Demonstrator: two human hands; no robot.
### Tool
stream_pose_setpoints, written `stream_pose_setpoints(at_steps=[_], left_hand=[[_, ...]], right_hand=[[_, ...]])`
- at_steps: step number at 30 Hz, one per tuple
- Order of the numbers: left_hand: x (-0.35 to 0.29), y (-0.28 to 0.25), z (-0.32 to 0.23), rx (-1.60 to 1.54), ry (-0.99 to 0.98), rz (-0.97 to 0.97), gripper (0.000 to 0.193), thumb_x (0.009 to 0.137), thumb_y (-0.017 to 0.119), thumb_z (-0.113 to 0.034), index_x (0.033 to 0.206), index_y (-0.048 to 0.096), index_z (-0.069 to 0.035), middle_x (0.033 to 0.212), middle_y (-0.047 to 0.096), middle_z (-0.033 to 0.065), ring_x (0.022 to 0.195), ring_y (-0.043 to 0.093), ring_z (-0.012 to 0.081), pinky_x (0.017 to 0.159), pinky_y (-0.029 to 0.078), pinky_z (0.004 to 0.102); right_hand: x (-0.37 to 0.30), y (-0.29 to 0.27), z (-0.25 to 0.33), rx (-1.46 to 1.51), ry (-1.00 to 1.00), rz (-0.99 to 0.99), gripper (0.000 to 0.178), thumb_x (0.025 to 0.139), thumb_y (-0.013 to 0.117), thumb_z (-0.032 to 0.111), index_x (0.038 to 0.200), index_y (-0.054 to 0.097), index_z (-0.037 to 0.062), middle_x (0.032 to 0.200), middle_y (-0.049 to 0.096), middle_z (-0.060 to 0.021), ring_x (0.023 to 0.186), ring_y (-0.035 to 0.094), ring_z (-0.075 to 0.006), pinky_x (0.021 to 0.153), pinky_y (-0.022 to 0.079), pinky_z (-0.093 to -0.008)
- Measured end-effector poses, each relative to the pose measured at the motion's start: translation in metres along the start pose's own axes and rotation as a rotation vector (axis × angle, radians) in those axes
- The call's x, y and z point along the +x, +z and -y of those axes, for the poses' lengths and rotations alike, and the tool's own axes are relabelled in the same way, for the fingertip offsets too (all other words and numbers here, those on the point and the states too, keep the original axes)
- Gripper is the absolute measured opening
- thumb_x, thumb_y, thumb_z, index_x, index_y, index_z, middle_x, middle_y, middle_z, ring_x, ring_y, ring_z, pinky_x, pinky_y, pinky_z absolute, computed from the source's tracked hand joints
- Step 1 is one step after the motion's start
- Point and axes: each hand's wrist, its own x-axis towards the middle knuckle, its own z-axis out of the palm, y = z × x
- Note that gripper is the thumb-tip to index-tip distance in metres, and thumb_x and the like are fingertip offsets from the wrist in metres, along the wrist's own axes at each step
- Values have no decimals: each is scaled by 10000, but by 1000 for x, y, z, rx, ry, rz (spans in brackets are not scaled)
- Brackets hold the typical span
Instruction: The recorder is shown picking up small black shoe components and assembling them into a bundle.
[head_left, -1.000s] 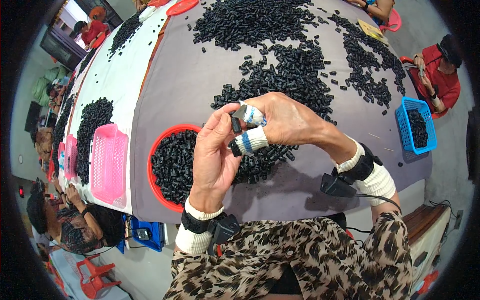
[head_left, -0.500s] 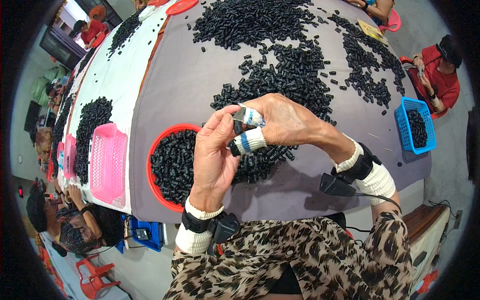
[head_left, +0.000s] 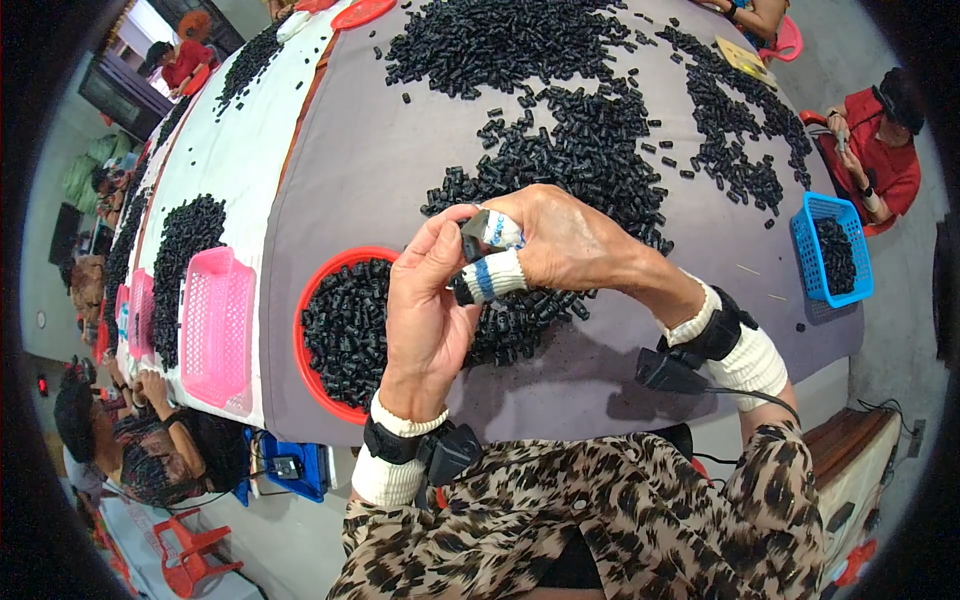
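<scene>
My left hand is raised over the table, thumb and fingertips pinched on a small black part that mostly hides behind them. My right hand meets it from the right, its fingers curled in. At its fingertips sits a small grey blade, pressed close to the left thumb tip. A white wrap with blue marks covers the right index finger, and a white sleeve with a blue stripe covers the thumb. Beneath both hands lies a heap of small black cylindrical parts. Left of them stands a red basin filled with such parts.
A pink basket stands on the white cloth at left, a blue basket holding black parts at the right edge. More black parts spread across the far table. Co-workers sit around, one in red at right.
Both hands stay together in nearly the same place. The blade and right fingertips have shifted and tilted slightly against the left fingertips; the right wrist has moved a little left.
</scene>
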Motion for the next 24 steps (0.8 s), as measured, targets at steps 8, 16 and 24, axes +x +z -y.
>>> stream_pose_setpoints(at_steps=[8, 16, 24], left_hand=[[-3, -3, 1, 39, 29, -75, 232, 858, 540, -85, 1056, 535, 36, 884, 590, 71, 817, 577, 137, 770, 485, 266], [-2, 2, 0, 112, 53, -198, 241, 841, 538, -79, 1049, 536, 44, 858, 590, 60, 793, 570, 127, 757, 472, 255], [-6, -8, -1, 41, 78, -160, 223, 873, 528, -91, 1052, 539, 42, 891, 600, 66, 818, 587, 124, 745, 486, 249]], right_hand=[[3, 5, -4, 55, 74, -91, 328, 614, 726, 296, 724, 589, 19, 612, 576, -72, 563, 522, -165, 561, 424, -306], [7, 13, -8, 48, 54, -132, 345, 612, 725, 303, 701, 571, 7, 607, 571, -90, 557, 533, -167, 543, 418, -314], [11, 18, -10, 80, 81, -96, 314, 624, 720, 276, 690, 556, 16, 590, 549, -47, 545, 497, -133, 527, 404, -299]])
